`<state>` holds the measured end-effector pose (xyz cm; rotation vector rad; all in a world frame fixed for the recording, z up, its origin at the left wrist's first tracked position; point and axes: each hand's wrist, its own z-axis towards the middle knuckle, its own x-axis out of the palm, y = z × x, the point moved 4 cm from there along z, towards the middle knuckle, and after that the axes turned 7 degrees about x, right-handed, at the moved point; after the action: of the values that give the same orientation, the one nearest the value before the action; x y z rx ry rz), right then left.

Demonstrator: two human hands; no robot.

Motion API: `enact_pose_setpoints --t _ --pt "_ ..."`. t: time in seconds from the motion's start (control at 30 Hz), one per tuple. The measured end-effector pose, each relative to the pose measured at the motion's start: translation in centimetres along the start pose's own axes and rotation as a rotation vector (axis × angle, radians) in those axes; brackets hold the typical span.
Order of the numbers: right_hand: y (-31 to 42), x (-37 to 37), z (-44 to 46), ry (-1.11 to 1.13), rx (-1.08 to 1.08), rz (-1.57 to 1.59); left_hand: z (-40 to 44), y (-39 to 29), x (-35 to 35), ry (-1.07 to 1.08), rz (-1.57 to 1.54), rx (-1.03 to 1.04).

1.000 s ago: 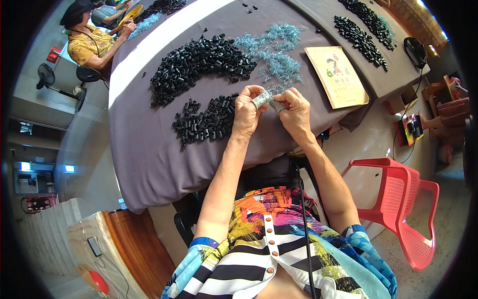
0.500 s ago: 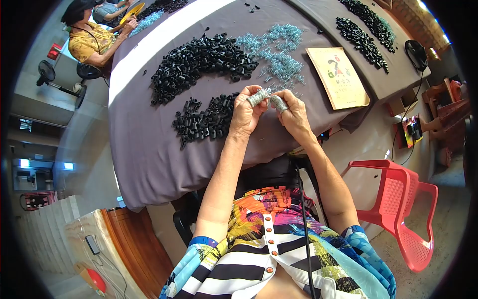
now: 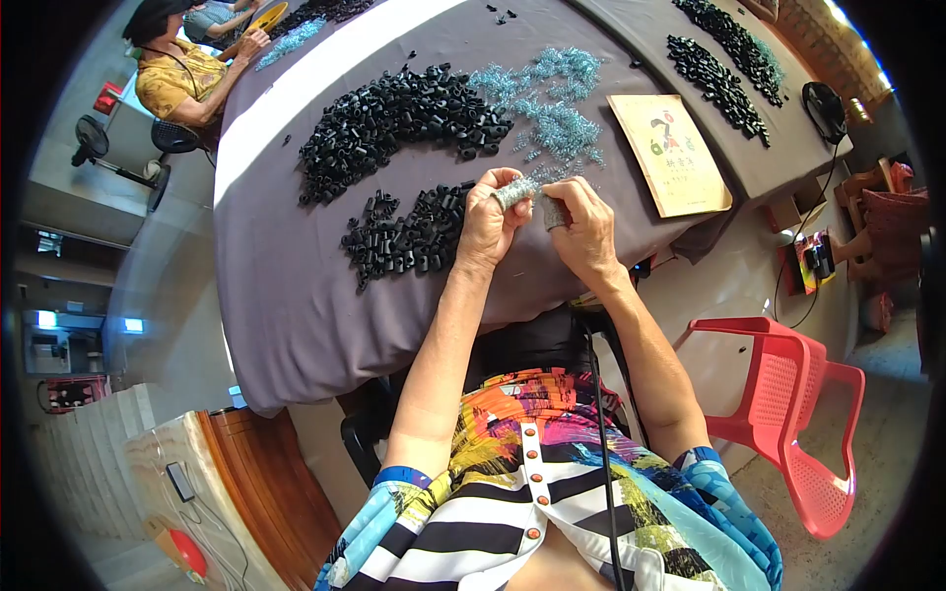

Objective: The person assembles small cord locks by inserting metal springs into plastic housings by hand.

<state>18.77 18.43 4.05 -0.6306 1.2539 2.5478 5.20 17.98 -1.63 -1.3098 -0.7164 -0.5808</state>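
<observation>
Both my hands meet fingertip to fingertip just above the near part of the cloth-covered table. My left hand point(image 3: 483, 229) is closed in a pinch, with a pale speckled cylinder point(image 3: 512, 193), perhaps a finger wrap, at its fingertips. Opposite it, my right hand point(image 3: 591, 234) is also pinched, and a similar greyish cylinder point(image 3: 554, 213) shows under its fingers. Anything smaller between the fingertips is too tiny to make out. Right beyond the hands lies a loose pile of small bluish metal springs point(image 3: 564, 133). A heap of short black plastic tubes point(image 3: 419, 236) lies beside my left hand.
A larger arc of black tubes point(image 3: 384, 123) spreads farther back. To the right lies a cream booklet point(image 3: 670, 158). More black pieces point(image 3: 714, 84) are at the far right. A red plastic chair point(image 3: 788, 394) stands right; a person in yellow point(image 3: 182, 79) sits far left.
My right hand has turned over slightly, its fingers now covering more of the greyish cylinder. My left hand has hardly moved.
</observation>
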Motion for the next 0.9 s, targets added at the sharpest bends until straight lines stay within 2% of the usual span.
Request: enact_pose_setpoints --t 0.1,0.2,0.4,0.5,0.7,0.9 --pt "-0.4 -0.4 0.3 -0.065 -0.089 -0.009 -0.3 0.1 -0.1 0.002 0.079 0.003" --pt "-0.6 0.2 -0.2 0.009 -0.009 -0.055 -0.3 0.1 -0.2 -0.089 0.015 0.034" --pt "-0.6 -0.1 0.1 -0.02 -0.007 -0.131 -0.2 0.0 0.0 -0.046 0.057 0.048" --pt "-1.2 -0.2 0.3 -0.019 0.06 0.033 -0.5 -0.4 0.8 -0.105 0.117 0.076" --pt "-1.4 -0.8 0.5 -0.072 0.152 0.142 -0.4 -0.1 0.9 0.019 0.265 -0.019" --pt "-1.9 -0.3 0.4 -0.019 0.305 0.319 -0.3 -0.1 0.8 0.043 0.247 -0.002"
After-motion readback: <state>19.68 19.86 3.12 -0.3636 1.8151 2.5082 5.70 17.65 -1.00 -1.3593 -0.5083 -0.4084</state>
